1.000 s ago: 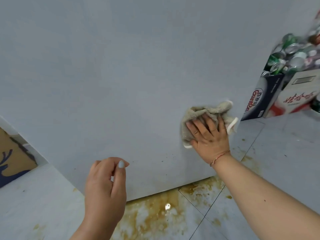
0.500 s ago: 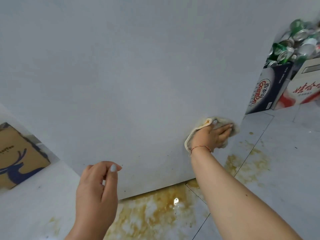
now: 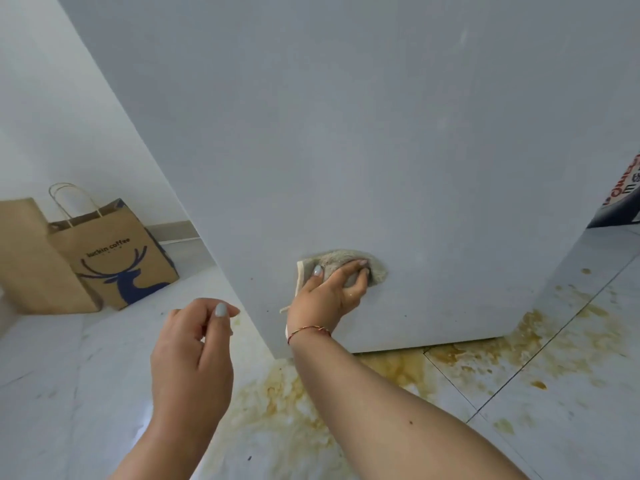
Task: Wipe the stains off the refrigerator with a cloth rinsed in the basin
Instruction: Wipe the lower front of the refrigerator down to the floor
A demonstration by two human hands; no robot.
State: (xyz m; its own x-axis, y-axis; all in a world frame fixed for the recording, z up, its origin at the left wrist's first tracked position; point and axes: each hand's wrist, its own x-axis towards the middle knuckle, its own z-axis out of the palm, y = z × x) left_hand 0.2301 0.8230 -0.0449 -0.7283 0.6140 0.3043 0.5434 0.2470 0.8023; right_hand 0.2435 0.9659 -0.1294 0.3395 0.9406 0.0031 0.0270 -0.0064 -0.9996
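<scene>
The grey-white refrigerator (image 3: 346,133) fills most of the head view; its lower side panel shows a few small dark specks near the left corner. My right hand (image 3: 325,299) grips a crumpled beige cloth (image 3: 341,259) and presses it against that panel, low down and near the left corner. Fingers and thumb curl over the cloth. My left hand (image 3: 194,351) hovers in the air to the left, away from the refrigerator, with fingers loosely curled and nothing in it. No basin is in view.
Yellow-brown spill stains (image 3: 398,368) spread over the white floor tiles under and in front of the refrigerator. Two brown paper bags (image 3: 114,258) stand against the wall at the left. A printed carton (image 3: 620,195) shows at the right edge.
My right hand has slid the cloth left along the lower panel, from near the right edge towards the left corner, and now curls round it. The view has swung left. My left hand stays raised.
</scene>
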